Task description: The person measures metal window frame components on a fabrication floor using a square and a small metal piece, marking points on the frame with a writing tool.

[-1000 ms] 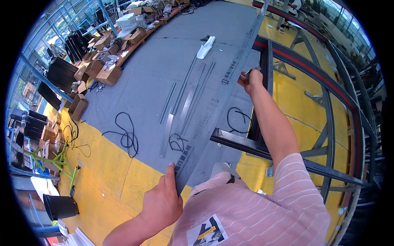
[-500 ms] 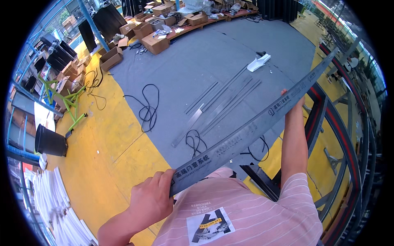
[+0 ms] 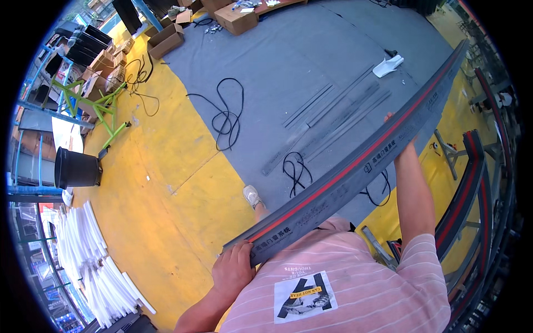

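Observation:
A long dark grey profile bar [image 3: 340,190], with a red stripe along it and printing on its face, runs slantwise in front of my body from lower left to upper right. My left hand [image 3: 233,266] is wrapped around its near end. Farther up, my right hand [image 3: 408,149] grips the bar from behind, with fingertips showing over the upper edge and the rest partly hidden. Beyond the bar, several thin strips [image 3: 327,119] lie on the grey floor sheet [image 3: 266,61]. My shoe [image 3: 252,195] shows below the bar's left half.
More red-striped profiles [image 3: 472,183] rest on metal stands at the right. Black cord loops [image 3: 225,122] lie on the floor. At the left stand a black bucket [image 3: 78,168], a green metal frame [image 3: 105,111] and bundled white tubes [image 3: 83,238]. Cardboard boxes [image 3: 166,41] sit at the back.
The bar has turned in my hands, so its red-striped side now shows. My view has shifted leftward and down; the profiles at the right appear farther from the bar, and my shoe has come into view.

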{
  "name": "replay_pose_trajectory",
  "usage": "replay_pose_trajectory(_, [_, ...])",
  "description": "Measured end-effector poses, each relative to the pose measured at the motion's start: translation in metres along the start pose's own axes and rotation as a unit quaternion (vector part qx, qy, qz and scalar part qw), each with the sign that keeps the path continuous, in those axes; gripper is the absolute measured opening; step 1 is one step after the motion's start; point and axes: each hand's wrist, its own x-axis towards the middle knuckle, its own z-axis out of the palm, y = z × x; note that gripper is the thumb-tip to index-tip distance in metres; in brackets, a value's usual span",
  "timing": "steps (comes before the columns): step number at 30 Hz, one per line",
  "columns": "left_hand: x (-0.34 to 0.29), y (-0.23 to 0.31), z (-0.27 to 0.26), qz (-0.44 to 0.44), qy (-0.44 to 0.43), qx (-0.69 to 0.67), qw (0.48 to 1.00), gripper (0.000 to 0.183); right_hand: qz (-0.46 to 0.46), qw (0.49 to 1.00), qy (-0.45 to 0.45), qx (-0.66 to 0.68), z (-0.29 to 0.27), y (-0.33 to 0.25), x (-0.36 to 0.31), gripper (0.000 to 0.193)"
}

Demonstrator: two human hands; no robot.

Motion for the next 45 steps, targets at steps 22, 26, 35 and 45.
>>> replay_pose_trajectory(22, [-0.012,-0.360,0.017,-0.310,-0.298,-0.100,0.897,0.048,0.265,0.949,0.128,-0.110,0.088,0.522,0.001,0.026])
replay_pose_trajectory(26, [-0.024,-0.438,0.091,-0.370,-0.375,-0.179,0.831,0.057,0.303,0.934,0.098,-0.160,0.061,0.578,-0.009,0.021])
replay_pose_trajectory(35, [-0.022,-0.596,0.298,-0.454,-0.387,-0.157,0.787,0.032,0.371,0.696,-0.224,-0.573,0.025,0.535,-0.068,0.019])
replay_pose_trajectory(45, [0.017,-0.690,0.340,-0.544,-0.234,-0.082,0.802,0.038,0.369,0.536,-0.123,-0.749,-0.022,0.416,-0.020,0.026])
